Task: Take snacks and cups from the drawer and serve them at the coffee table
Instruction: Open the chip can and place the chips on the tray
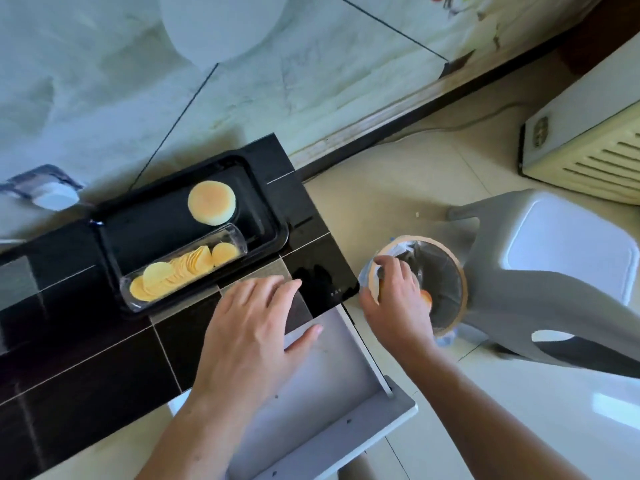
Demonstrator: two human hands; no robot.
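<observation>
A black tray (pixel 266 233) lies on the dark tiled coffee table (pixel 86 358). In it sit a round pale bun (pixel 211 201) and a clear plastic trough of yellow chips (pixel 183 268). My left hand (pixel 249 334) rests flat on the table's edge with fingers spread, holding nothing. Below it the white drawer (pixel 332 382) stands pulled out, and what shows of its inside looks bare. My right hand (pixel 398 296) reaches over the rim of a round waste bin (pixel 450 271) on the floor, fingers curled on a crumpled wrapper (pixel 426 298) with an orange patch.
A grey plastic stool (pixel 554 258) stands right beside the bin. A white slatted appliance (pixel 588 143) sits at the far right by the wall. A small white tub in clear packaging (pixel 52 195) lies beyond the table's left end.
</observation>
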